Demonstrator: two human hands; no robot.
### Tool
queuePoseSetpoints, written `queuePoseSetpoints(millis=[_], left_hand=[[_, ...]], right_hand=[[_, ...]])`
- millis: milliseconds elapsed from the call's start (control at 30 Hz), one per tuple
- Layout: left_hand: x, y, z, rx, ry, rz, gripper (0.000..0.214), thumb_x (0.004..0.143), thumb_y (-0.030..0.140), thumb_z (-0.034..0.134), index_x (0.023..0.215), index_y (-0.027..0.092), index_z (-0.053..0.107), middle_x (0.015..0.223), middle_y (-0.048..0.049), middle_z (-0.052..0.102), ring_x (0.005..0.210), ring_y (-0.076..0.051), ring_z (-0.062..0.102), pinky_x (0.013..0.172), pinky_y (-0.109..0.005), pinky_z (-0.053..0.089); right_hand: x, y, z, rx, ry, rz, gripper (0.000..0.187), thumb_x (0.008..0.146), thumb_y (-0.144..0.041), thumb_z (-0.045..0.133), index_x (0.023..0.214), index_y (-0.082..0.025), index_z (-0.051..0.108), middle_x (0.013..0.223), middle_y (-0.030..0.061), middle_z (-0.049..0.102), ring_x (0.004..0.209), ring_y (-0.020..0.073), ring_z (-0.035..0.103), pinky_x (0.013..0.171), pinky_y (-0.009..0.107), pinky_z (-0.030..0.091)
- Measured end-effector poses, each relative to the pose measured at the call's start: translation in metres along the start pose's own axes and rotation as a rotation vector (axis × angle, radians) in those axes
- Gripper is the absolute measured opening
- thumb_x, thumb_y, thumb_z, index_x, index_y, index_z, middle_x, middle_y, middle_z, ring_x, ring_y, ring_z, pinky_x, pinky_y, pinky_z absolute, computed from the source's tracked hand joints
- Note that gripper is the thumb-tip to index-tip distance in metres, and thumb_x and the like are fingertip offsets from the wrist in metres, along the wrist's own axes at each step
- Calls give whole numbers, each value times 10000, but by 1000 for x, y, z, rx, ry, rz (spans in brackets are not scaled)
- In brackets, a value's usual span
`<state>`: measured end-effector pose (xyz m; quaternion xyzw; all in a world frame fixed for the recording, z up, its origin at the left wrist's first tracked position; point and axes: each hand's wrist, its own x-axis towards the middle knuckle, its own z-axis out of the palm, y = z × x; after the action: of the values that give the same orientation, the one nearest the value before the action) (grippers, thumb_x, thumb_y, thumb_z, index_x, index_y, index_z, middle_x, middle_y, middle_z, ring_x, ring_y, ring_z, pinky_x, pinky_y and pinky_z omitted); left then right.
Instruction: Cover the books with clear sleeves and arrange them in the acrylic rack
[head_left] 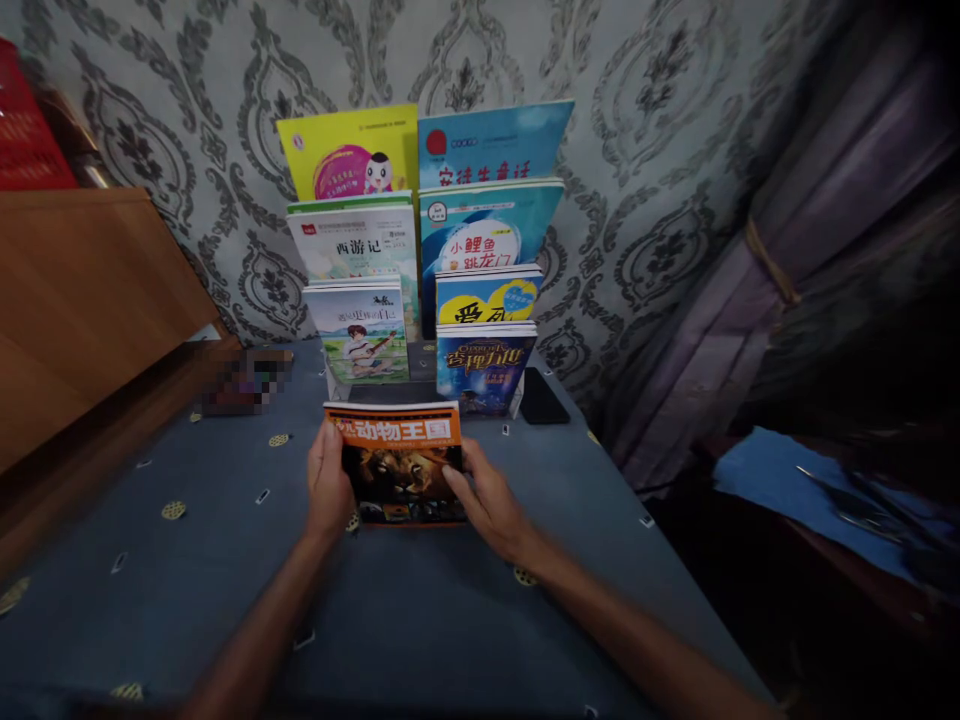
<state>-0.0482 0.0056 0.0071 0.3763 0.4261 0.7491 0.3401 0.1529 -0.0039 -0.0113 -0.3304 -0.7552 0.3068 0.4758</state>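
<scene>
A book (pixel 401 470) with an orange band and a lion on its dark cover is held upright, tilted back a little, low in the middle of the view. My left hand (pixel 328 482) grips its left edge, and my right hand (pixel 489 492) grips its right edge with the thumb on the cover. Just behind it, a tiered rack bears books in two columns. The nearest ones are a book with a guitar player (pixel 364 340) on the left and a dark blue book (pixel 487 368) on the right.
A dark phone (pixel 544 397) lies right of the rack on the blue patterned tablecloth (pixel 225 560). Wooden furniture (pixel 82 310) bounds the left side, patterned wallpaper the back. At right hang purple curtains (pixel 690 300); a light blue cloth (pixel 795 490) lies beyond the table edge.
</scene>
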Motion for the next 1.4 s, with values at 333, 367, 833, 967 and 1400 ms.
queuePoseSetpoints(millis=[333,367,833,967,1400], left_hand=[[-19,0,-24,333,-186,41,638,858,775,483,865,185,725,810,-50,714,767,-205,621,703,-294,521],[-20,0,-28,375,-214,45,636,873,767,464,858,185,721,808,-51,712,751,-200,612,706,-296,520],[-12,36,-91,737,-715,43,244,826,442,673,978,282,776,986,-82,759,934,-282,698,835,-351,570],[-10,34,-88,676,-651,1,229,804,363,676,985,266,778,918,-80,757,870,-271,694,816,-355,571],[31,12,-68,450,-431,204,254,721,355,717,933,223,769,1063,-90,759,1070,-308,676,980,-405,494]], right_hand=[[-34,20,6,-368,173,-225,239,1044,-297,418,1237,-240,548,957,65,727,850,214,716,759,331,600],[-35,19,5,-394,170,-241,238,1047,-297,411,1237,-242,543,936,62,721,829,213,713,749,330,601],[-43,8,5,-279,51,-257,431,1023,-231,463,1448,-300,460,1067,72,759,888,249,743,772,375,629],[-42,12,11,-202,24,-249,456,1019,-217,450,1465,-314,468,1065,64,768,882,249,748,788,404,636],[14,28,31,-204,73,-409,395,1023,-157,401,1372,-267,547,1354,134,625,1324,246,565,1079,511,509]])
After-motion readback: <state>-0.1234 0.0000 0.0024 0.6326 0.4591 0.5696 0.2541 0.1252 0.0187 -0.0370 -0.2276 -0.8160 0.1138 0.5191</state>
